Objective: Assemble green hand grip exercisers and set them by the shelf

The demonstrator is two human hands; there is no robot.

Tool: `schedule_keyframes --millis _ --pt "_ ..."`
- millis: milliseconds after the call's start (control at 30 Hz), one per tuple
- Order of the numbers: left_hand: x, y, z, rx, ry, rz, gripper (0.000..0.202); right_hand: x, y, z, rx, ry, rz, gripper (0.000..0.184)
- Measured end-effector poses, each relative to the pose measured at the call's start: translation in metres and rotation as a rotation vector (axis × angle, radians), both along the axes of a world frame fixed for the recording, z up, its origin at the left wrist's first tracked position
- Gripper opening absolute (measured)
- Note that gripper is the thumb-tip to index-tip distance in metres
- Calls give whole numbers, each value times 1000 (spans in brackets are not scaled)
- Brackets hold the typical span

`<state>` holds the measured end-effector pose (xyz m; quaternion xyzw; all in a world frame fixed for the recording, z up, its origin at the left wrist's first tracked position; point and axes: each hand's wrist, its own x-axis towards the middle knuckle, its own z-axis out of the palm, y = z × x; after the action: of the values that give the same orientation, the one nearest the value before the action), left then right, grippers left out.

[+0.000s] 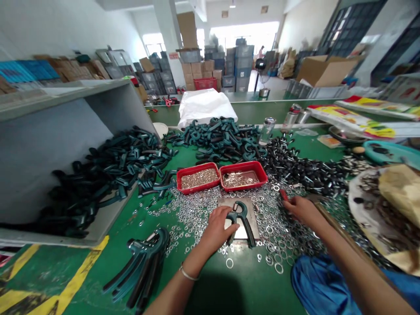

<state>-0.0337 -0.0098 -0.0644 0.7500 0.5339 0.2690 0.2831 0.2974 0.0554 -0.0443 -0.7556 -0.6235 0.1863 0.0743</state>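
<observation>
My left hand [217,229] is shut around a teal and black hand grip exerciser [242,223], which rests on a square metal plate [238,218]. My right hand [303,210], to the right of the plate, holds a red-handled tool [284,195], with most of the tool hidden by my fingers. Loose silver ring washers [275,227] lie scattered around the plate and under both hands. A bracelet circles my left wrist.
Two red trays [198,177] of small metal parts stand beyond the plate. Behind them lie teal grip parts [216,140] and black bolts [295,166]. Finished grips [141,267] lie front left, a grey bin [108,183] holds more, and a round tray [370,205] sits right.
</observation>
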Motion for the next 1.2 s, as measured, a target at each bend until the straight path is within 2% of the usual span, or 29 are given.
schedule_keyframes --millis 100,200,267,333,400,533,700,1033,1100,1200 --pt "-4 1 0 -26 -29 -5 49 12 -2 10 23 210 -55 24" --pt "-4 1 -2 -17 -53 12 48 -1 -9 22 170 432 -58 24" --pt "-2 0 -4 -14 -66 21 48 -28 -16 28 238 722 -13 27" --pt "-1 0 -4 -19 -70 27 47 -63 -25 29 243 997 27 30" --pt "-1 -1 -4 -24 -71 38 47 -98 -32 24 226 1075 49 30" --pt "0 -1 -3 -24 -75 49 49 -141 -39 4 227 1014 94 29" --pt "0 0 -3 -26 -75 44 51 -150 -33 -12 296 986 115 30" --pt "-1 -1 -1 -31 -76 51 50 -151 -34 -11 322 902 110 28" --pt "-1 -1 -1 -27 -73 52 50 -151 -37 -11 330 805 153 28" --pt "-1 -1 -3 -12 -77 47 49 -153 -42 -8 343 507 291 29"
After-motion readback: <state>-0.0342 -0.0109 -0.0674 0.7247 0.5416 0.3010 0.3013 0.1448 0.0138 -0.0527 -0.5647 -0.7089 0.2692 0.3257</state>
